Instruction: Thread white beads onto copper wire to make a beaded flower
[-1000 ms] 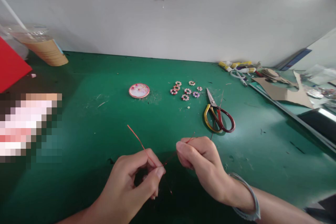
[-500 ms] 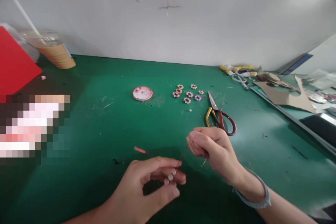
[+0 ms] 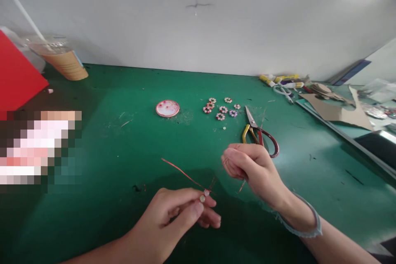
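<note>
Here we pinch two pale beads (image 3: 204,196) at the tips of the left hand (image 3: 170,210), thumb and forefinger together on them, while a red cord (image 3: 182,171) slants out beyond, up and leftward. Our right hand (image 3: 249,165), apart from the beads and farther right, is curled tightly around thin strands (image 3: 241,186), near the scissors (image 3: 251,119).

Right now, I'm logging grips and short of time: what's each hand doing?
Left hand: closed, pinching small beads, with a red thread running up to them.
Right hand: closed in a fist, holding a thin strand.
</note>
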Demonstrator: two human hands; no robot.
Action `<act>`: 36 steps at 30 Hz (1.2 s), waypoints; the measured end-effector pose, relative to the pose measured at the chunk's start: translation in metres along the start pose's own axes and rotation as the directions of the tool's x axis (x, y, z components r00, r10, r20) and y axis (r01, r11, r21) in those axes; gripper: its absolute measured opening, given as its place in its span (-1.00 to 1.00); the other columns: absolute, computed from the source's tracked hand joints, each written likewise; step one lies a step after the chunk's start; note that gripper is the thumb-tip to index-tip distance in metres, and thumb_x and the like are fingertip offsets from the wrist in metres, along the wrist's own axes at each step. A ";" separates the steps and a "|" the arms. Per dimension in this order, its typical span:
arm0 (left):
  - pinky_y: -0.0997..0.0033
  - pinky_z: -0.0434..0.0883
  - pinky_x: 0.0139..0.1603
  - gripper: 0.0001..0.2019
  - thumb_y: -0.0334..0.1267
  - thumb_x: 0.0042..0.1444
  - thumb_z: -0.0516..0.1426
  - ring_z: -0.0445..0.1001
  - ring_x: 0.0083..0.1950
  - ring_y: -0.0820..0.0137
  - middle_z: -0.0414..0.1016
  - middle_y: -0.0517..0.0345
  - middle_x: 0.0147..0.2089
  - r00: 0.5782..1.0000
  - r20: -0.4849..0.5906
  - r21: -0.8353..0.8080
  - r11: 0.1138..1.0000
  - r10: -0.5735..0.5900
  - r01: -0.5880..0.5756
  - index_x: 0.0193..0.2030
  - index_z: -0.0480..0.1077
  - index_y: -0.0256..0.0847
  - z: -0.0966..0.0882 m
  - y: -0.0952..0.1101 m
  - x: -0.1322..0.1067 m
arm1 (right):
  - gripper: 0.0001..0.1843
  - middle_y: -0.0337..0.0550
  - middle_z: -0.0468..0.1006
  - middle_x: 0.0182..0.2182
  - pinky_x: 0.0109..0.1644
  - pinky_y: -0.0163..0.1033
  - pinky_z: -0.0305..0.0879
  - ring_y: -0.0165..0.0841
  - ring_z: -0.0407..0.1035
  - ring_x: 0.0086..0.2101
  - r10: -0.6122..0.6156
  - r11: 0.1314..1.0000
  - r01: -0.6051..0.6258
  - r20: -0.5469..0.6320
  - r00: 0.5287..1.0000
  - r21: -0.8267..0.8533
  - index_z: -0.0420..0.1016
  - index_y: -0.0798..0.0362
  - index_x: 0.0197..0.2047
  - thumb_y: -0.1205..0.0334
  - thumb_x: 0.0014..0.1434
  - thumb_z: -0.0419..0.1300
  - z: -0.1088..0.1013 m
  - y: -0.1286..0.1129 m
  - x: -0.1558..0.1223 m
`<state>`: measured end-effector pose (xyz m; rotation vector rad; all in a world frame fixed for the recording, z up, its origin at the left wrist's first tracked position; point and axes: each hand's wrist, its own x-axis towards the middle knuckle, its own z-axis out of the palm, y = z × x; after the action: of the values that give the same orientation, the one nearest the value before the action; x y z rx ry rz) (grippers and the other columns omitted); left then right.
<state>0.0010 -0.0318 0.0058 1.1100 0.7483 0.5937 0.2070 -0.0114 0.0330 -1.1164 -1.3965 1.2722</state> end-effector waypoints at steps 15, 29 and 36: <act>0.52 0.46 -0.31 -0.81 -0.34 0.20 0.06 0.58 -0.34 0.38 0.60 0.16 -0.38 0.987 -0.124 0.452 0.892 0.100 -0.034 -0.34 0.50 -0.21 -0.008 0.023 0.007 | -0.79 -0.28 0.46 -0.58 -0.58 -0.47 0.22 -0.50 0.34 -0.57 0.353 0.936 -0.330 0.299 0.886 -0.126 0.50 0.13 -0.43 0.16 0.13 0.30 0.010 -0.003 0.000; 0.53 0.48 -0.27 -0.88 -0.36 0.15 0.12 0.60 -0.33 0.39 0.62 0.22 -0.42 0.982 -0.190 0.352 0.934 0.004 0.064 -0.37 0.47 -0.17 -0.004 0.021 0.008 | -0.82 -0.21 0.57 -0.40 -0.42 -0.42 0.30 -0.47 0.41 -0.47 0.092 0.886 0.102 0.389 0.917 -0.452 0.59 0.08 -0.27 0.42 0.24 0.14 0.004 -0.003 -0.001; 0.53 0.49 -0.29 -0.89 -0.36 0.13 0.13 0.62 -0.33 0.36 0.64 0.21 -0.42 0.981 -0.194 0.423 0.900 -0.019 0.101 -0.38 0.46 -0.16 -0.003 0.019 0.010 | -0.79 -0.29 0.48 -0.47 -0.39 -0.43 0.23 -0.52 0.35 -0.50 0.109 0.835 0.148 0.422 0.900 -0.530 0.49 0.09 -0.33 0.45 0.28 0.09 0.007 -0.006 -0.003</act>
<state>0.0037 -0.0155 0.0202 1.4460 1.1099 0.4927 0.2000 -0.0158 0.0385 -1.2232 -2.2182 1.1750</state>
